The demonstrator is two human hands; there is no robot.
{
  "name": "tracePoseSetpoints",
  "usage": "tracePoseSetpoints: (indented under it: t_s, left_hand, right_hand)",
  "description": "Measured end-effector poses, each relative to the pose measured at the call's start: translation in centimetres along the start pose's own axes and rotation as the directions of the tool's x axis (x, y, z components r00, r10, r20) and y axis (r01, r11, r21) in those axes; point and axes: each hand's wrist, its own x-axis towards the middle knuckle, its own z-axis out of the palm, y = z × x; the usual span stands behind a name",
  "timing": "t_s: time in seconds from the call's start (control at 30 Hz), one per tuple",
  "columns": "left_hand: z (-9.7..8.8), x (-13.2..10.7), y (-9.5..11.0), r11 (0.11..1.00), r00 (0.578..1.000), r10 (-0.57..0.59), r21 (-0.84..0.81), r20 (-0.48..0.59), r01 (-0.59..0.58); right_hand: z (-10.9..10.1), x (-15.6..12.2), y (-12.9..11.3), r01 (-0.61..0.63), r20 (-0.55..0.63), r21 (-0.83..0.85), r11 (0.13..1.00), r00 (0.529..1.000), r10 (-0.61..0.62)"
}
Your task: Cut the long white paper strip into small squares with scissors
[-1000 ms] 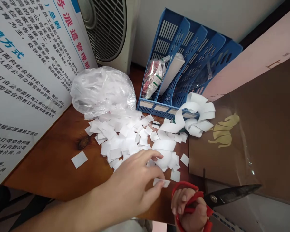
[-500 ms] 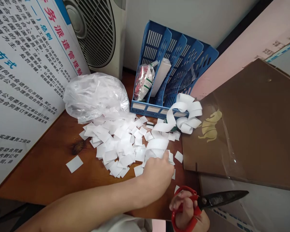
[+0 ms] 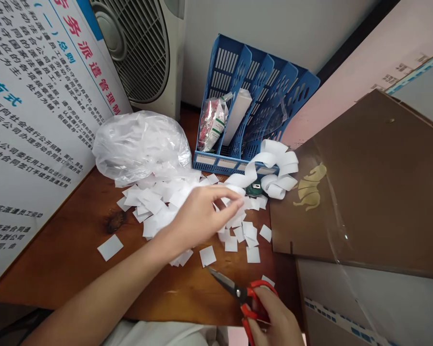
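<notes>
Over the pile of small white cut pieces [image 3: 149, 199], my left hand [image 3: 198, 214] pinches a white strip [image 3: 250, 175] near its end, between thumb and index finger. The strip curls away in loose loops towards the right. My right hand [image 3: 277, 319], low in the picture, grips scissors [image 3: 243, 293] by their red handles. Their dark blades point up and left, close to a single white square [image 3: 207, 255] on the wooden table [image 3: 159, 293]. My left hand hides part of the pile. A small green object [image 3: 253, 187] shows beneath the strip.
A clear plastic bag [image 3: 140, 144] of white pieces lies behind the pile. At the back stands a blue file rack [image 3: 234, 166] holding a packet [image 3: 212, 125] and a white box [image 3: 237, 117]. A brown box [image 3: 375, 192] borders the right, a printed board [image 3: 50, 120] the left, a fan [image 3: 140, 53] behind.
My left hand has risen and moved left, lifting the strip's end off the pieces. My right hand has turned the scissors from pointing right to pointing up-left. More loose squares now show.
</notes>
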Motion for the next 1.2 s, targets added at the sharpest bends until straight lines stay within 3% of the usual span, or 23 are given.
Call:
tracePoseSetpoints:
  t_s: [0.13,0.27,0.33,0.43,0.53,0.57,0.6,0.63,0.7,0.73,0.8,0.9,1.0,1.1,1.2]
  left_hand:
    - [-3.1,0.3,2.6,0.989,0.994,0.002,-0.146,-0.111,-0.018]
    - [-4.2,-0.4,4.1,0.959,0.992,-0.006,-0.280,-0.129,-0.031]
    - [-4.2,-0.9,3.9,0.928,0.990,-0.046,-0.373,-0.132,-0.007]
    - [-3.9,-1.7,2.7,0.859,0.981,-0.136,-0.510,-0.136,0.048]
    - [-3.3,-2.9,1.4,0.780,0.970,-0.216,-0.618,-0.113,0.101]
    - [-3.0,-3.3,1.1,0.749,0.964,-0.250,-0.649,-0.091,0.133]
    - [-2.7,-3.8,0.9,0.713,0.956,-0.286,-0.681,-0.060,0.170]
    - [-2.5,-4.2,0.7,0.665,0.945,-0.327,-0.714,-0.014,0.219]
    - [-2.3,-5.1,0.4,0.561,0.925,-0.374,-0.778,0.067,0.283]
    - [-2.4,-5.5,0.3,0.528,0.921,-0.382,-0.801,0.071,0.281]
    - [-2.7,-6.2,0.1,0.537,0.917,-0.399,-0.807,0.013,0.245]
    - [-3.4,-7.4,-0.9,0.642,0.900,-0.435,-0.711,-0.029,0.287]
    - [-3.8,-8.9,-2.2,0.746,0.902,-0.430,-0.545,0.044,0.383]
    - [-4.1,-10.3,-3.1,0.868,0.922,-0.386,-0.327,0.030,0.374]
    - [-4.3,-10.9,-3.2,0.928,0.946,-0.321,-0.185,0.051,0.324]
  right_hand:
    - [1.3,2.0,-2.6,0.063,0.133,-0.087,0.994,0.990,-0.052]
    - [2.3,3.2,-4.1,0.029,0.245,-0.045,0.999,0.969,-0.017]
    - [2.3,3.8,-4.3,0.013,0.237,-0.023,1.000,0.972,-0.007]
    - [1.8,4.6,-5.1,-0.006,0.125,0.029,1.000,0.992,0.002]
    - [1.7,5.6,-7.6,-0.067,0.154,0.337,0.939,0.988,0.015]
    - [1.8,6.2,-8.6,-0.103,0.218,0.509,0.855,0.976,-0.012]
    - [2.0,6.8,-9.6,-0.147,0.267,0.682,0.716,0.962,-0.058]
    - [2.3,7.6,-10.6,-0.196,0.297,0.823,0.534,0.948,-0.110]
    - [2.7,9.2,-12.1,-0.206,0.235,0.959,0.193,0.963,-0.136]
    - [2.8,10.1,-12.5,-0.187,0.195,0.979,0.084,0.976,-0.096]
    - [2.7,11.6,-13.0,-0.106,0.106,0.994,-0.002,0.994,0.039]
    - [2.2,12.8,-13.1,-0.064,0.056,0.998,0.028,0.974,0.218]
    - [2.2,13.0,-12.8,-0.105,0.089,0.994,0.035,0.948,0.307]
    - [3.0,12.6,-12.2,-0.093,0.022,0.983,0.157,0.914,0.406]
    - [4.1,12.1,-11.4,-0.158,0.021,0.951,0.267,0.891,0.453]
